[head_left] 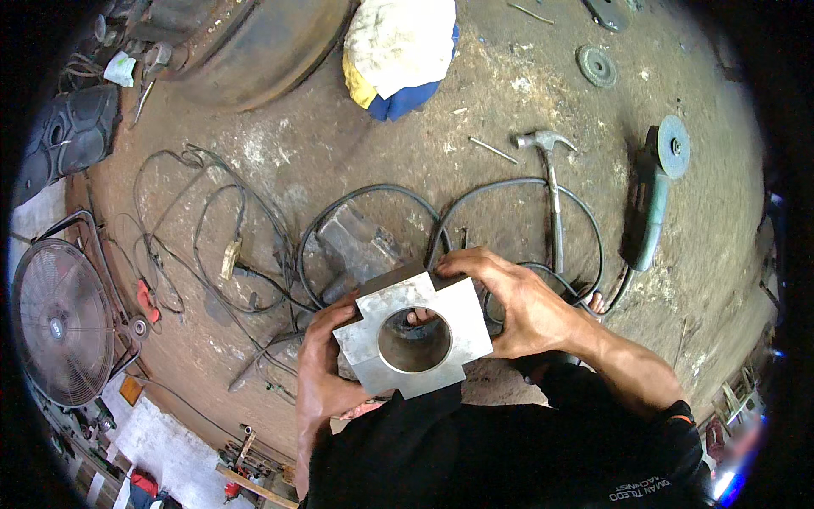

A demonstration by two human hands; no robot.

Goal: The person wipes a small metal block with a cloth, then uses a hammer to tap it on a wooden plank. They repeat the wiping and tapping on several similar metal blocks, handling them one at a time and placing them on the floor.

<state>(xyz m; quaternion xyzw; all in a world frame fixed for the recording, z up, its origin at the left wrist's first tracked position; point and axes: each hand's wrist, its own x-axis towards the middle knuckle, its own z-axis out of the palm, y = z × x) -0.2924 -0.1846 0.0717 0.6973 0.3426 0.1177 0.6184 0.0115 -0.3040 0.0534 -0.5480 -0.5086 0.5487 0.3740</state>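
Observation:
A thick grey metal block (465, 316) with stepped corners and a large round bore is raised above the floor in front of my body. My left hand (320, 365) grips its left side, fingers at the upper left edge and thumb below. On the opposite side my right hand (527, 304) clasps the block, fingers over the far corner and thumb at the near right. Part of a fingertip or toe shows through the bore; I cannot tell which. Beyond the block, a dusty metal piece (360, 237) lies on the floor, partly hidden by it.
A claw hammer (554, 204) and a green angle grinder (653, 204) lie to the right, with black cable (373, 188) looped between. A loose disc (596, 66), a cloth-covered bundle (400, 47) and rusty curved metal (246, 64) are farther off. A fan (64, 322) stands left.

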